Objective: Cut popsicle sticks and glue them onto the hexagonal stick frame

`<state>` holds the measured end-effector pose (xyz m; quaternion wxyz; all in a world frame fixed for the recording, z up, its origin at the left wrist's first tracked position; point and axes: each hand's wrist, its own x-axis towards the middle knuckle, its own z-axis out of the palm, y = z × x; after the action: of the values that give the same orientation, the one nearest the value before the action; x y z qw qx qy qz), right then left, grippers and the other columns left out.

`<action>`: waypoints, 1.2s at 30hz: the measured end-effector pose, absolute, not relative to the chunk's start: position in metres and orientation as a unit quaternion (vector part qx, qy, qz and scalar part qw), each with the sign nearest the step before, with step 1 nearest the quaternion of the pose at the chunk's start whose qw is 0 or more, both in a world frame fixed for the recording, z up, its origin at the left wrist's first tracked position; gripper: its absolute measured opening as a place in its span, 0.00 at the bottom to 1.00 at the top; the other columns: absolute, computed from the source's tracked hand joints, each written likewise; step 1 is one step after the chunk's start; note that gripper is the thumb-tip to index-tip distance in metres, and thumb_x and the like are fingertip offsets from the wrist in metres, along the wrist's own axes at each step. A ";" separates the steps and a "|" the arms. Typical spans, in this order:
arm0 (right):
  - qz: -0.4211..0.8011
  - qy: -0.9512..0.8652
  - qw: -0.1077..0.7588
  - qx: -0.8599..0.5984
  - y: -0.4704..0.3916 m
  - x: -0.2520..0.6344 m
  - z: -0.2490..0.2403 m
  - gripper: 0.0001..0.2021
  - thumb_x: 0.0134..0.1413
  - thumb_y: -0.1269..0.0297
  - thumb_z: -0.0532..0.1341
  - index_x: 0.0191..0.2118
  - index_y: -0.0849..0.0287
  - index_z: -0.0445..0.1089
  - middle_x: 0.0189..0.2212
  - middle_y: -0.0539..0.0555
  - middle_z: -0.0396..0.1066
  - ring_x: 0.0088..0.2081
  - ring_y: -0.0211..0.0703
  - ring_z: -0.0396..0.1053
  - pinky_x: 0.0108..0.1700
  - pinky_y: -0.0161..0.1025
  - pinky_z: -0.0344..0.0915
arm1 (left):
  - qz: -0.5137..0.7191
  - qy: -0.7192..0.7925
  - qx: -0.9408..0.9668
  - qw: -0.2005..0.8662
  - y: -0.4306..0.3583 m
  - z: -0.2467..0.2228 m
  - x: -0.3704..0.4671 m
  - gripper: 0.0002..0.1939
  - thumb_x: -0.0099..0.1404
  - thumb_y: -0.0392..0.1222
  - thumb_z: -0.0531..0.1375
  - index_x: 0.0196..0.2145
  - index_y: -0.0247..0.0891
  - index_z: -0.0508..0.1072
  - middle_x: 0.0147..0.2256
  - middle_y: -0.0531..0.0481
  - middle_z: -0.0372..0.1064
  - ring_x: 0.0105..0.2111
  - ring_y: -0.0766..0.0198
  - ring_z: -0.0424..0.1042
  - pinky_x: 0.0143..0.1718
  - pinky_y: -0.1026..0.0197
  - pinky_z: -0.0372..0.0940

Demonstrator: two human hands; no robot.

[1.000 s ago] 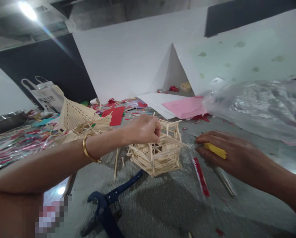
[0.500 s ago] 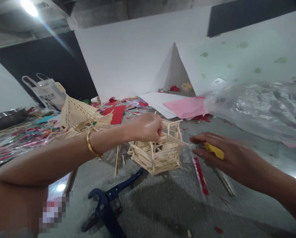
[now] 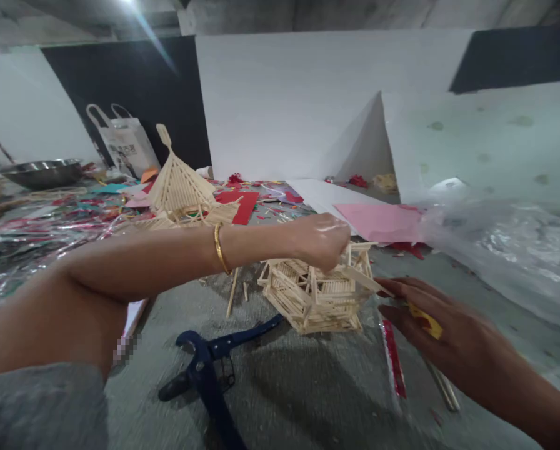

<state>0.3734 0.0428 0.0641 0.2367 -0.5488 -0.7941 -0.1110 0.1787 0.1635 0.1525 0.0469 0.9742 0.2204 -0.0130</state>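
Observation:
My left hand (image 3: pixel 325 240), closed in a fist, is over the far side of a many-sided lattice of thin wooden sticks (image 3: pixel 315 300); its fingertips are hidden. A flat pale wooden strip (image 3: pixel 365 280) stretches from beneath that fist toward the right. Close to the strip's right end is my right hand (image 3: pixel 442 319), thumb and forefinger a little apart, closed around a yellow object (image 3: pixel 425 320) that shows between its fingers. The lattice rests on the grey floor.
Dark blue cutters (image 3: pixel 205 369) lie in front. A red packet (image 3: pixel 393 359) is near my right hand. Behind are a cone-shaped stick roof (image 3: pixel 179 187), pink paper (image 3: pixel 383 222), and a clear plastic bag (image 3: pixel 519 244). A metal bowl (image 3: pixel 45 175) stands far left.
The view has turned left, so the scene sits further right. My right hand has come nearer the wooden strip's end. My left hand stays closed over the lattice.

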 end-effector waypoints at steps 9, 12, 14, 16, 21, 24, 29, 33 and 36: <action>-0.203 -0.808 0.213 -0.510 0.047 0.371 0.065 0.17 0.61 0.53 0.50 0.47 0.57 0.67 0.43 0.56 0.74 0.41 0.47 0.74 0.38 0.44 0.74 | 0.001 0.200 0.980 0.007 0.161 0.154 0.177 0.10 0.50 0.29 0.59 0.30 0.28 0.78 0.28 0.42 0.74 0.27 0.64 0.66 0.28 0.61 0.55; -0.212 -0.811 0.219 -0.500 0.048 0.370 0.065 0.17 0.61 0.53 0.50 0.47 0.57 0.66 0.42 0.57 0.73 0.40 0.46 0.74 0.38 0.42 0.73 | 0.006 0.194 0.981 0.009 0.160 0.153 0.176 0.10 0.51 0.28 0.58 0.30 0.27 0.78 0.28 0.41 0.74 0.28 0.62 0.67 0.29 0.61 0.56; -0.218 -0.811 0.222 -0.496 0.049 0.370 0.064 0.17 0.62 0.53 0.50 0.47 0.57 0.66 0.42 0.57 0.73 0.39 0.46 0.74 0.38 0.42 0.73 | 0.013 0.189 0.982 0.004 0.160 0.152 0.176 0.10 0.51 0.28 0.57 0.30 0.28 0.77 0.28 0.41 0.74 0.29 0.62 0.67 0.30 0.61 0.57; -0.221 -0.809 0.222 -0.497 0.049 0.370 0.063 0.16 0.61 0.54 0.50 0.48 0.57 0.65 0.42 0.57 0.73 0.39 0.46 0.74 0.39 0.42 0.73 | 0.019 0.189 0.982 -0.002 0.161 0.152 0.176 0.10 0.51 0.28 0.57 0.30 0.28 0.77 0.29 0.41 0.74 0.30 0.62 0.67 0.31 0.61 0.57; -0.212 -0.810 0.226 -0.498 0.048 0.372 0.062 0.16 0.61 0.55 0.51 0.48 0.57 0.66 0.43 0.57 0.73 0.40 0.47 0.74 0.40 0.43 0.72 | 0.011 0.201 0.980 0.002 0.162 0.152 0.177 0.09 0.51 0.30 0.58 0.29 0.29 0.77 0.29 0.42 0.74 0.29 0.63 0.66 0.30 0.62 0.56; -0.180 -0.805 0.224 -0.520 0.046 0.371 0.062 0.17 0.60 0.55 0.52 0.48 0.59 0.67 0.43 0.58 0.73 0.41 0.48 0.74 0.40 0.45 0.72 | 0.004 0.209 0.978 0.019 0.162 0.153 0.177 0.08 0.50 0.30 0.58 0.28 0.29 0.77 0.26 0.44 0.73 0.27 0.64 0.65 0.28 0.62 0.55; -0.118 -0.798 0.227 -0.545 0.043 0.369 0.063 0.18 0.59 0.56 0.53 0.51 0.59 0.66 0.47 0.59 0.71 0.46 0.49 0.71 0.45 0.48 0.70 | 0.015 0.207 0.977 0.039 0.164 0.150 0.176 0.09 0.49 0.31 0.57 0.27 0.30 0.77 0.23 0.44 0.71 0.26 0.64 0.65 0.28 0.62 0.55; -0.085 -0.802 0.235 -0.543 0.043 0.370 0.063 0.17 0.60 0.57 0.53 0.52 0.58 0.66 0.48 0.59 0.70 0.47 0.48 0.70 0.46 0.47 0.69 | 0.008 0.215 0.975 0.058 0.166 0.148 0.175 0.10 0.49 0.32 0.57 0.28 0.30 0.78 0.25 0.42 0.72 0.26 0.63 0.65 0.29 0.61 0.56; -0.078 -0.801 0.240 -0.542 0.043 0.369 0.063 0.18 0.60 0.57 0.54 0.52 0.58 0.66 0.48 0.59 0.69 0.48 0.48 0.69 0.46 0.48 0.69 | 0.007 0.224 0.973 0.061 0.165 0.149 0.175 0.10 0.50 0.34 0.57 0.29 0.30 0.78 0.27 0.42 0.73 0.26 0.64 0.65 0.28 0.62 0.56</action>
<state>0.3693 0.0428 0.0627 0.2398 -0.5423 -0.8014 -0.0785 0.1751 0.1653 0.1492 0.0613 0.9725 0.2244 0.0071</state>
